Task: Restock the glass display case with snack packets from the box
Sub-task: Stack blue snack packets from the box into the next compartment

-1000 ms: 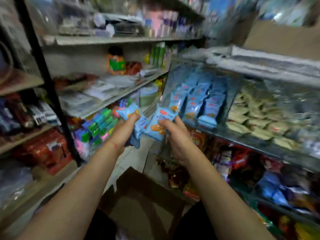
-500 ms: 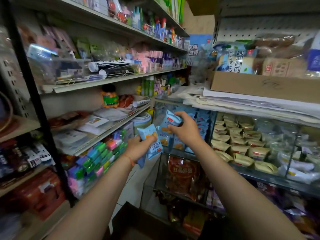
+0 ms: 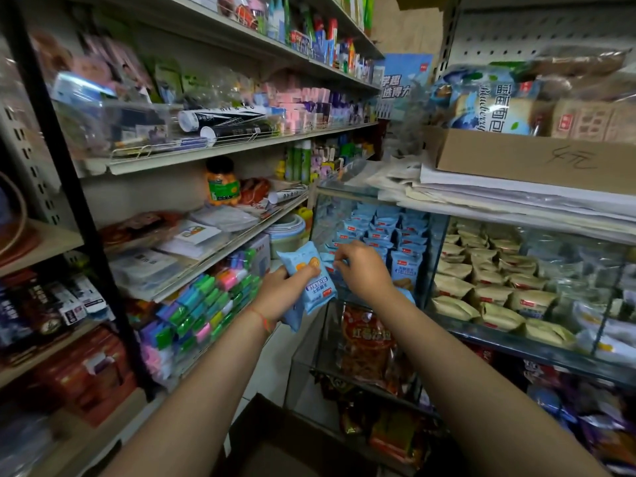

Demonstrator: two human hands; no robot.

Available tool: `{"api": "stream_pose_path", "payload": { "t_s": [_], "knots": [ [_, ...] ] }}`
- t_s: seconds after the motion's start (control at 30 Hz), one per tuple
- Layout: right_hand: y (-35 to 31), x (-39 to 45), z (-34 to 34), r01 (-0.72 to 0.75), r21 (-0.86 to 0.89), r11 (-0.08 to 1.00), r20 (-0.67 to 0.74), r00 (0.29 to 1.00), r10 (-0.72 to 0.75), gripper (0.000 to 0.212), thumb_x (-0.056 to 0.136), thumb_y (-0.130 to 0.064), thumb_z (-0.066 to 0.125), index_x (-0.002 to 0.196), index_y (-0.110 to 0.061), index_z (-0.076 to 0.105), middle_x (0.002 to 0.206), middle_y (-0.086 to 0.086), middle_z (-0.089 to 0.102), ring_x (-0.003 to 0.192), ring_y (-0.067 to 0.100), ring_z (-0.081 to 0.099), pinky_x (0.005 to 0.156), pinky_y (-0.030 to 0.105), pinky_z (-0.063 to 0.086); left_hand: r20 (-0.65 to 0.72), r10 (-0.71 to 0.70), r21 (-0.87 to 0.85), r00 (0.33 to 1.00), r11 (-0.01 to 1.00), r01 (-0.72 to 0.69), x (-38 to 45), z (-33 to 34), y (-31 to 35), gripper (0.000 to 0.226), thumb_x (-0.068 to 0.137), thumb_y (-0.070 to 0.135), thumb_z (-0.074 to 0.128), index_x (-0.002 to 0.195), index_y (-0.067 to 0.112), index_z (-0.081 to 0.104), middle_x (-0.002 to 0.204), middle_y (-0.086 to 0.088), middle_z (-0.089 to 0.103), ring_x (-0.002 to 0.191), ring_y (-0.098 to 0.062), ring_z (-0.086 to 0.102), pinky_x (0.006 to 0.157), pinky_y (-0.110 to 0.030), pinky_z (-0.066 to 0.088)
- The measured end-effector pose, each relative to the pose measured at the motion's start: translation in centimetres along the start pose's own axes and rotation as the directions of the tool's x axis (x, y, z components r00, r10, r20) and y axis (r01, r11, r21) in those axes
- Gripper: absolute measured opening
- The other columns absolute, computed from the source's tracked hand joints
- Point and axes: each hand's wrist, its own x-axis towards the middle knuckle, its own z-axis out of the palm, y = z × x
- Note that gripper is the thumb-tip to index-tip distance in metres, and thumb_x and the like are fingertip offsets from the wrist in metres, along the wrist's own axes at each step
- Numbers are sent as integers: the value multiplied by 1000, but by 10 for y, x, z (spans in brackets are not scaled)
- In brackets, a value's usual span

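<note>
left hand (image 3: 280, 293): grip curled round blue snack packets (image 3: 309, 277), just outside the glass display case (image 3: 318, 215) | right hand (image 3: 361, 270): fingers bent at the blue packet rows (image 3: 385, 232), hold unclear | box (image 3: 272, 438): below, between the forearms

We stand in a narrow shop aisle: metal shelves (image 3: 220, 151) crowded with stationery on our left, pale floor tiles (image 3: 275, 359) below, beige wall (image 3: 406, 36) ahead.

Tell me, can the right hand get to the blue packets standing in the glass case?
Probably yes. The right hand is already at the open end of the glass case, right beside the blue packets, and nothing shows between them. The left hand holds more packets nearby.
</note>
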Motion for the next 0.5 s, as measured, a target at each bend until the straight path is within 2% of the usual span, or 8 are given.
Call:
{"api": "stream_pose_path", "payload": {
  "t_s": [0.07, 0.1, 0.17, 0.23, 0.27, 0.33, 0.43, 0.5],
  "knots": [
    [2, 1, 3, 36, -76, 996, 119, 993, -27, 14, 90, -18, 61, 92, -9, 72, 96, 12, 64, 88, 29, 60, 75, 40, 52, 21, -3, -27, 1000, 1000, 3, -3, 3, 4, 47, 64, 52, 72, 100, 21, 73, 95, -1, 76, 88, -22, 73, 83, -44, 58],
    [1, 1, 2, 55, -112, 992, 176, 984, -35, 19, 91, -21, 60, 91, -8, 73, 94, 13, 65, 86, 29, 61, 73, 40, 52, 37, 2, -26, 999, 1000, -1, -5, 4, 5, 43, 71, 49, 71, 103, 20, 72, 96, -2, 76, 87, -21, 73, 75, -39, 59],
    [0, 1, -5, 45, -90, 995, 186, 982, -27, 33, 96, -28, 53, 81, -5, 70, 84, 13, 61, 76, 28, 58, 66, 37, 49, 77, 30, -12, 997, 1000, -29, -7, 4, 7, 34, 83, 42, 68, 107, 19, 70, 96, -2, 75, 83, -17, 73, 60, -26, 54],
    [-6, 0, -24, -66, 151, 986, 95, 994, 52, 43, 99, -34, 48, 75, -5, 67, 81, 12, 64, 74, 25, 59, 65, 32, 47, 109, 56, 10, 992, 998, -58, -8, 3, 12, 28, 85, 41, 66, 105, 21, 69, 95, -1, 75, 76, -13, 72, 54, -20, 50],
    [-10, -1, -35, -123, 327, 937, 71, 992, 106, 44, 100, -36, 46, 81, -4, 70, 87, 10, 68, 78, 21, 62, 68, 29, 49, 130, 62, 23, 990, 998, -66, -10, 3, 15, 27, 85, 43, 67, 103, 23, 69, 94, -1, 75, 76, -14, 72, 56, -21, 50],
    [-21, -8, -61, -229, 583, 779, 181, 972, 150, 39, 99, -41, 46, 96, -12, 72, 92, -2, 69, 77, 10, 62, 63, 21, 48, 198, 57, 64, 979, 995, -71, -10, 6, 22, 31, 80, 48, 68, 102, 25, 68, 93, 0, 76, 82, -19, 72, 68, -29, 52],
    [-22, -20, -80, -315, 609, 728, 446, 895, 14, 24, 92, -43, 59, 96, -21, 70, 80, -12, 69, 68, 4, 64, 57, 17, 46, 263, 74, 134, 962, 985, -113, -13, 16, 29, 26, 86, 48, 63, 102, 28, 66, 87, 5, 75, 76, -11, 70, 66, -27, 49],
    [-17, -23, -80, -357, 637, 683, 501, 865, -15, 21, 90, -36, 64, 102, -19, 69, 84, -11, 71, 71, 0, 67, 56, 14, 47, 254, 98, 163, 962, 976, -142, -13, 25, 32, 30, 86, 53, 62, 104, 30, 66, 92, 6, 74, 81, -10, 69, 65, -26, 49]
  ]
}}
